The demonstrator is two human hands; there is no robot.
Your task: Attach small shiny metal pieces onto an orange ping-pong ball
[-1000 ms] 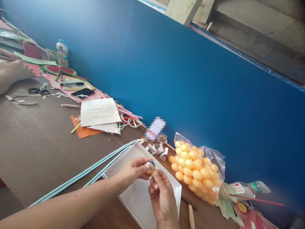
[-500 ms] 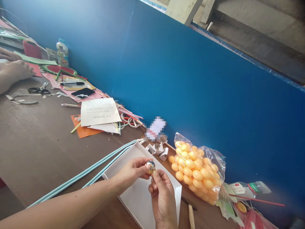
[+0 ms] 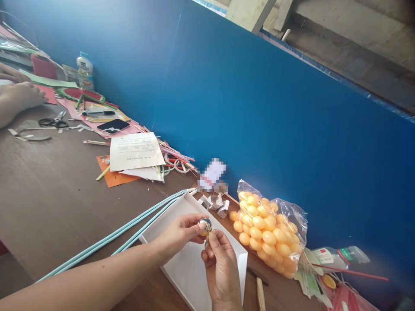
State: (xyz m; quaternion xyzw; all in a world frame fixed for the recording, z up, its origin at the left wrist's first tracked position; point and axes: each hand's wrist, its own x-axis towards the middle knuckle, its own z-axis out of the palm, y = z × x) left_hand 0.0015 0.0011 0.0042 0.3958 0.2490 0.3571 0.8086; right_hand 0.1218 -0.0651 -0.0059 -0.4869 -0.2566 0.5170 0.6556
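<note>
- Over the white tray (image 3: 191, 272), our left hand (image 3: 183, 232) has its grip wrapped on a shiny ball (image 3: 206, 224), apparently to steady it.
- Our right hand's (image 3: 222, 260) grip is pinched at the ball's lower edge; what its fingertips hold there, we cannot tell.
- We likely work above the tray so anything dropped lands inside.
- On the worktop (image 3: 58, 185) nearby, a clear bag (image 3: 298, 211) keeps yellow balls (image 3: 269, 237) gathered.
</note>
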